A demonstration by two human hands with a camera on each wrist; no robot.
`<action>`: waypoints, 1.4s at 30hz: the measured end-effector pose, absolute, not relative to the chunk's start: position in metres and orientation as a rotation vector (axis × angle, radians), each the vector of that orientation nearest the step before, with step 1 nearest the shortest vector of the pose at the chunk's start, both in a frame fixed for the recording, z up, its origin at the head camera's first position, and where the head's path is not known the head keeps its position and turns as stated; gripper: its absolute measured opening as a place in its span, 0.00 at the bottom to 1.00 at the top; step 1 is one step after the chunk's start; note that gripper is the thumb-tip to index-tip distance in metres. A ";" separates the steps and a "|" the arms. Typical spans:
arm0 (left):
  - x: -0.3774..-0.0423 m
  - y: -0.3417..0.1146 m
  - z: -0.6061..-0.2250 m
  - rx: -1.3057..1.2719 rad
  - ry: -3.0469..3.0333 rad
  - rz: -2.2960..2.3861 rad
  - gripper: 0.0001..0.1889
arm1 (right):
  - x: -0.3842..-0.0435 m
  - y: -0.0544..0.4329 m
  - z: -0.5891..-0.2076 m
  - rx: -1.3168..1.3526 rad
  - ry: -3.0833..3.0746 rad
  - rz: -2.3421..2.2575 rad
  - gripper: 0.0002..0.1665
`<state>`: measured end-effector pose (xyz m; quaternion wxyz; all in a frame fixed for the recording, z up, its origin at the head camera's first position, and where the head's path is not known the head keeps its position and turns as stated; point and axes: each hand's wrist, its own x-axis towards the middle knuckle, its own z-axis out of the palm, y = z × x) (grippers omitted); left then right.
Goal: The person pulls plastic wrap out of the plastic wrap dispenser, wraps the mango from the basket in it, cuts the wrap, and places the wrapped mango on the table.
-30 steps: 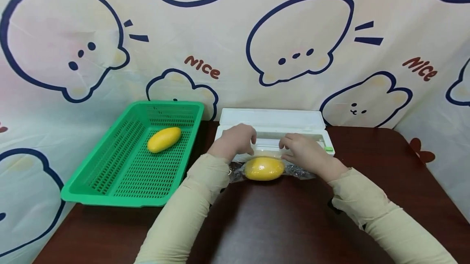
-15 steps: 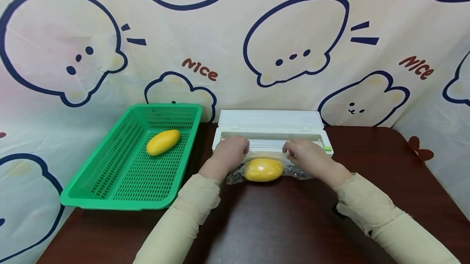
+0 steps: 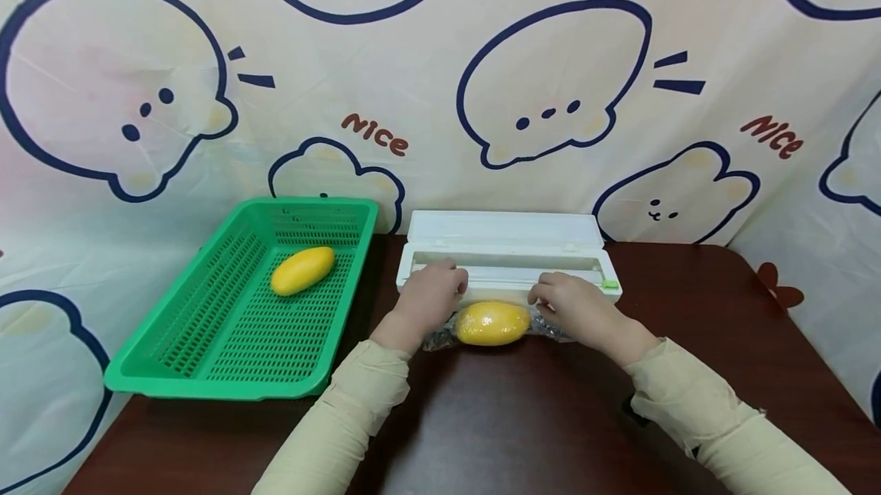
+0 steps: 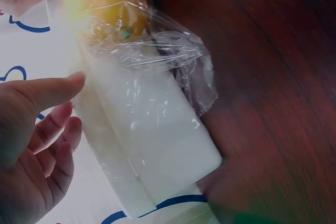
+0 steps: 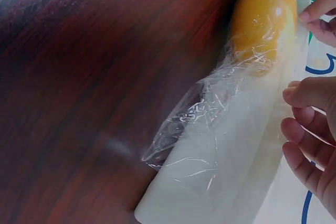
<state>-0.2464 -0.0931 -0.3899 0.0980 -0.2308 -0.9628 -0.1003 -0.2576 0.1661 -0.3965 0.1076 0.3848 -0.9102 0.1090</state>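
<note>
A yellow mango-like fruit [image 3: 492,324], wrapped in clear plastic wrap [image 5: 197,108], lies against the front of an open white cling-film box [image 3: 509,273]. Loose, crumpled wrap spreads from both ends of the fruit. At the box's front edge, left of the fruit, my left hand [image 3: 432,294] pinches the film between thumb and index finger, the other fingers loosely curled. On the right side my right hand [image 3: 577,304] does likewise, its thumb [image 5: 307,92] meeting the index fingertip. The film itself between the fingertips is barely visible.
To the left stands a green perforated basket [image 3: 213,388] with an unwrapped yellow fruit [image 3: 303,271] inside. The box's lid [image 3: 505,229] leans open toward the patterned curtain [image 3: 427,82] behind. A green slider [image 3: 609,284] sits at the box's right end. Everything stands on a dark wooden table [image 3: 523,418].
Both hands have come down from over the open box to its front edge, the left also shifting slightly left. Their fingers have closed in. The wrapped fruit stays in front of the box.
</note>
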 end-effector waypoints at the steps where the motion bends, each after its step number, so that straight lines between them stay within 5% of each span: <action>1: -0.246 -0.094 -0.391 -0.685 -2.841 -0.297 0.03 | -0.257 0.166 -0.397 1.132 -2.678 0.324 0.08; 23: -0.233 -0.102 -0.401 -0.832 -2.797 -0.349 0.13 | -0.249 0.166 -0.414 1.154 -2.703 0.380 0.09; 31: -0.232 -0.106 -0.407 -0.875 -2.907 -0.492 0.14 | -0.249 0.165 -0.422 1.094 -2.794 0.464 0.23; 42: -0.232 -0.104 -0.407 -0.737 -3.120 -0.669 0.20 | -0.247 0.154 -0.435 0.863 -2.863 0.813 0.28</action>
